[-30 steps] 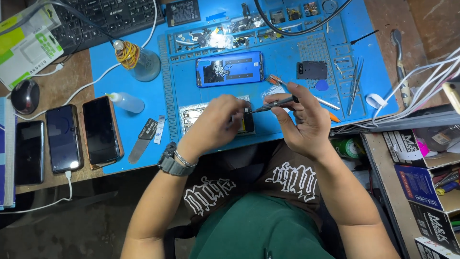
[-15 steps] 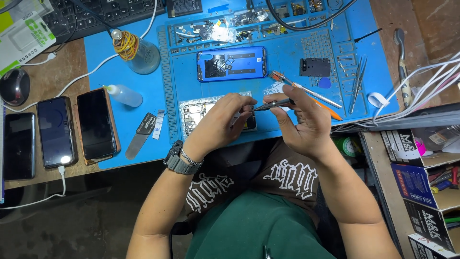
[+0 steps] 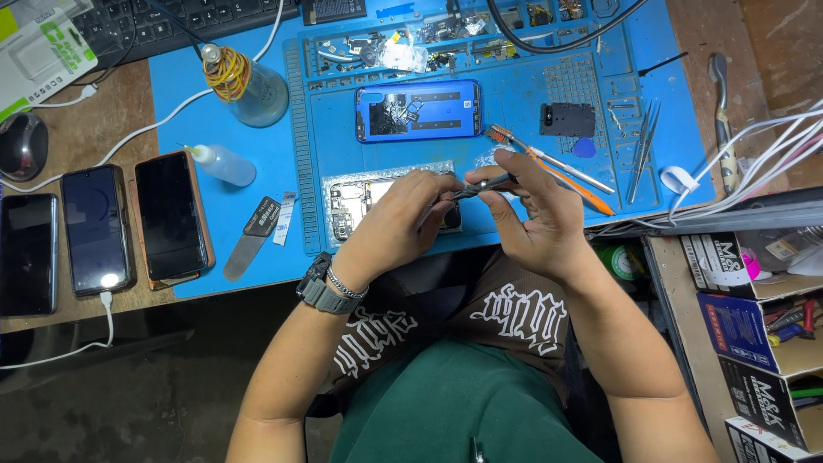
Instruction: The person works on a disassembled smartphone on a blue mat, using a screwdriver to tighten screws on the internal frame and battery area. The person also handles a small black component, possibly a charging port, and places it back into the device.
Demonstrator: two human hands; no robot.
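Observation:
An opened phone with a bare metal frame lies on the blue work mat near its front edge. My left hand rests on the phone's right end and pins it down. My right hand pinches metal tweezers, their tip pointing left at the phone next to my left fingers. A blue phone back shell lies face up just beyond both hands.
Three dark phones lie at left, one on a white cable. A glass bottle, a small squeeze bottle, a pry tool, a brush, spare tweezers, a keyboard, boxes at right.
The view has shifted slightly, so the bench sits higher in frame. Both hands stay on the opened phone, the tweezers nudged a little closer to my left fingers.

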